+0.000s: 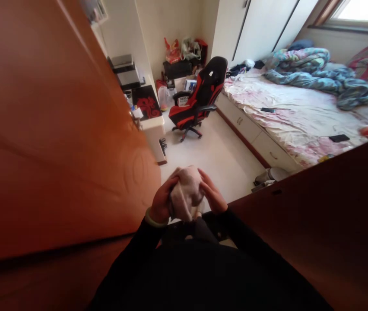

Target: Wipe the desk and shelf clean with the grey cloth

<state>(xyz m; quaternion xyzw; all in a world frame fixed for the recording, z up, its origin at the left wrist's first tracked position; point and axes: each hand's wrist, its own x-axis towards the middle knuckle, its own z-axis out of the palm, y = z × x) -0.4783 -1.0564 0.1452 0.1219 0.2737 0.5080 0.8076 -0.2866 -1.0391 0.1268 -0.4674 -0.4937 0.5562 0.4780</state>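
A bunched, pale pinkish-grey cloth (188,190) is held between my two hands in front of my body, in the doorway. My left hand (162,202) grips its left side, with the fingers curled around the edge. On the opposite side, my right hand (212,192) presses the cloth with its fingers. One flap of the fabric hangs down at the lower left. The parts of my fingers behind the cloth are hidden.
The reddish-brown door (57,129) stands at my left and a dark door frame (316,216) at my right. Ahead are a black-and-red chair (211,82), a desk (153,127) and a bed (287,97) with a rumpled blanket (320,73). A bin-like container (270,175) stands by the bed.
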